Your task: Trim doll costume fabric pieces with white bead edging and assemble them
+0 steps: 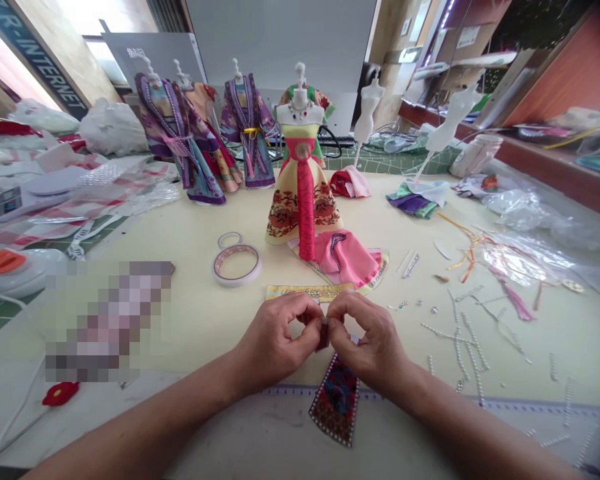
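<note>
My left hand (284,337) and my right hand (375,339) meet at the middle of the table, thumbs and forefingers pinched. Between the fingertips is a small dark red piece (323,339) with a pale upper edge; its exact kind is hard to make out. Just below my right hand lies a fan-shaped patterned fabric panel (339,393), edged with pearl-like beads, its narrow top partly covered by the hand. Behind my fingers a yellow strip (310,291) with gold and jewelled trim lies flat. Beyond it rests pink fabric (347,259) with a beaded edge.
A dressed doll form (303,180) stands behind, with purple-robed forms (250,133) to its left and bare white forms (367,110) to its right. A tape roll (237,280) lies left. Bead strands (470,340), orange ribbon (469,250) and plastic bags (520,257) lie right.
</note>
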{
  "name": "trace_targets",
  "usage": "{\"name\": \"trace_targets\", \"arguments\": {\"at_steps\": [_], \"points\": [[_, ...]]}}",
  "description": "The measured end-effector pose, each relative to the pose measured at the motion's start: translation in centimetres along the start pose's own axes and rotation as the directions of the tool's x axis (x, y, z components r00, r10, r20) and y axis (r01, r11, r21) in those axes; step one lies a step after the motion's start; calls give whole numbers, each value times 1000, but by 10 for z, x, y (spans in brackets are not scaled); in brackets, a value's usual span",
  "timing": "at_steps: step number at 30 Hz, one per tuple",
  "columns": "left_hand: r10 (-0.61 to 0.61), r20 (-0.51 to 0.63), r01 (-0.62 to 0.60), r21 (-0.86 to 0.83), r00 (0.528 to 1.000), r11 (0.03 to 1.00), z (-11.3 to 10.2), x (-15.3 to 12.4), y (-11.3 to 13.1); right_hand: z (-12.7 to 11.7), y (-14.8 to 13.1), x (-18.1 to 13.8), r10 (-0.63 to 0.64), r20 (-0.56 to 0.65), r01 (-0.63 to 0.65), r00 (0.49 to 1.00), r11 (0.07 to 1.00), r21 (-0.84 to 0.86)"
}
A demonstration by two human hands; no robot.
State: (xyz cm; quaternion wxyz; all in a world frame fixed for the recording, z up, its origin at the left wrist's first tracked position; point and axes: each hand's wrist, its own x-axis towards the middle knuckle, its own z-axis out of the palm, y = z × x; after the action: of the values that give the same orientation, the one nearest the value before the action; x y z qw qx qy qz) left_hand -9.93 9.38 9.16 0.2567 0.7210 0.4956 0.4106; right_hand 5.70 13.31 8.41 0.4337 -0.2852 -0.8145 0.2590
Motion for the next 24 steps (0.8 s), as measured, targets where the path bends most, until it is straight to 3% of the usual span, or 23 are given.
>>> {"name": "trace_targets", "arguments": {"at_steps": [9,14,17,24], "points": [[-58,2,58,-36,998,998,0,1,3,1,3,-2,15,12,-15,1000,1000,-3],[-233,71,243,-208,970,947,-4,3,7,-2,-2,0,195,79,-201,978,976,81],[-296,66,302,-275,953,913,-6,5,6,-2,-3,0,238,82,-246,968,963,110],[-262,82,274,-264,962,925,-3,3,8,-1,-1,0,189,65,-196,980,972,130]]}}
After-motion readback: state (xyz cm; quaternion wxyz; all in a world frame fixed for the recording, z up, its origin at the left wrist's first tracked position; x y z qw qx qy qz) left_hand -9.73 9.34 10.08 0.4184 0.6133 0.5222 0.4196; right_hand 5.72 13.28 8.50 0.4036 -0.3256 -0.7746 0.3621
